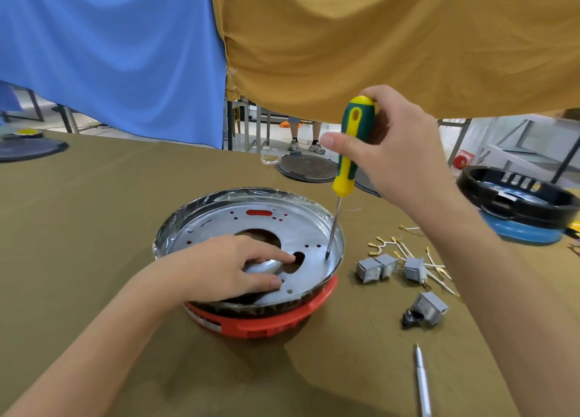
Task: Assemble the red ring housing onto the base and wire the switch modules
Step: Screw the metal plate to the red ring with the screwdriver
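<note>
A round silver metal base [219, 225] with a black rim sits on the red ring housing [270, 322] in the middle of the table. My left hand [226, 269] rests flat on the base plate, its fingers straight beside an oval hole. My right hand [389, 153] grips the handle of a green and yellow screwdriver [351, 146]. The screwdriver stands nearly upright, and its tip touches a screw spot near the plate's right edge. Several grey switch modules [376, 267] with white wires and gold terminals lie to the right of the housing.
A white pen [422, 382] lies near the front right. A black ring on a blue housing [514, 206] stands at the far right, and dark round lids [307, 168] lie at the back. Blue and mustard cloths hang overhead. A person's legs show behind the table.
</note>
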### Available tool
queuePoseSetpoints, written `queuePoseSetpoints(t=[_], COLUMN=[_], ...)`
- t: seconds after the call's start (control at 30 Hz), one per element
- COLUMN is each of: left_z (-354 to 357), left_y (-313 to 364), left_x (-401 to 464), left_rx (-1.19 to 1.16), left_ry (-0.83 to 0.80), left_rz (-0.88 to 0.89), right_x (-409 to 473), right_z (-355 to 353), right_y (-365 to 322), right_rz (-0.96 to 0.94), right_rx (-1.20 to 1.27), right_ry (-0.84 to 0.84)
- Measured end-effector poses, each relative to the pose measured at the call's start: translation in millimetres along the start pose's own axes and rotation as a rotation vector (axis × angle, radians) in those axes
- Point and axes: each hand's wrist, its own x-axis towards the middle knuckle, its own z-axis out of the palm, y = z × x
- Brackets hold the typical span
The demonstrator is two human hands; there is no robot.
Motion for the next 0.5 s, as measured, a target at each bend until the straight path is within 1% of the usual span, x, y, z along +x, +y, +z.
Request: queuePoseSetpoints(t=[0.23, 0.33, 0.4, 0.5], left_z=[-0.8, -0.7, -0.5, -0.6], left_y=[0.3, 0.5, 0.8, 0.8], left_x=[-0.7, -0.4, -0.5, 0.3], left_rx=[-0.002, 0.006, 0.006, 0.004], left_ry=[0.002, 0.003, 0.003, -0.005], left_rz=[-0.004, 0.002, 0.001, 0.016], right_x=[0.2, 0.2, -1.6, -5.4], right_z=[0.6, -3.2, -2.6, 2.0], right_y=[-3.8, -6.2, -7.2, -10.2], right_rz=[0.008, 0.061, 0.073, 0.062], right_rx=[0.065, 0.177, 0.189, 0.143], right_ry=[-0.079, -0.144, -0.127, -0.057])
